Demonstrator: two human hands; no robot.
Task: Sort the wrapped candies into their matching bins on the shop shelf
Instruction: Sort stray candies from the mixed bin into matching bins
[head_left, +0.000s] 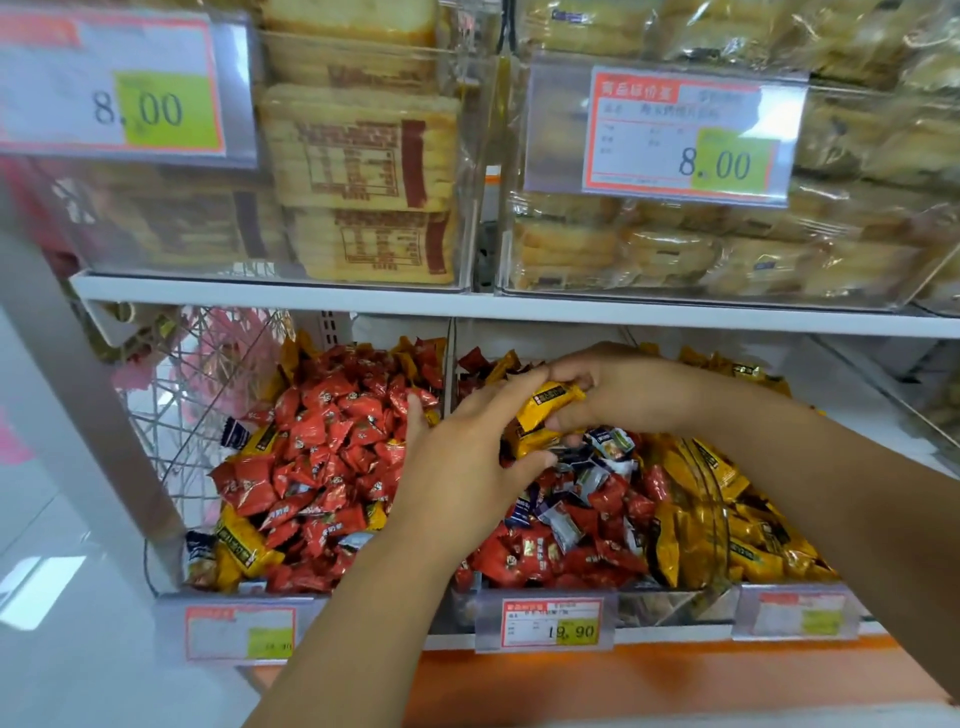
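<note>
Fingers of the right hand (623, 389) curl round a yellow candy (553, 397) and hold it just above the middle bin (467, 605). The left hand (462, 462) lies beside it, fingers fairly straight and laid against more yellow wrappers; grip or mere touch, cannot tell. Both hands work over the middle bin, close together. State of the sort, as judged: early to midway. The left bin (166, 603) is mostly red candies (322, 441), but yellow strays (239, 545) sit at its front corner and a blue-and-white piece (234, 431) at its edge. The middle bin is the most mixed: red, blue-and-white candies (608, 441) and yellow together. To the right a yellow heap (753, 551) looks largely uniform, behind a clear divider (719, 514). The held yellow piece likely belongs there; it is not yet dropped. Left to do: clear yellow and red from the middle, pull strays from the left bin. Price tags (553, 623) along the shelf front are too blurred to confirm which candy goes where.
</note>
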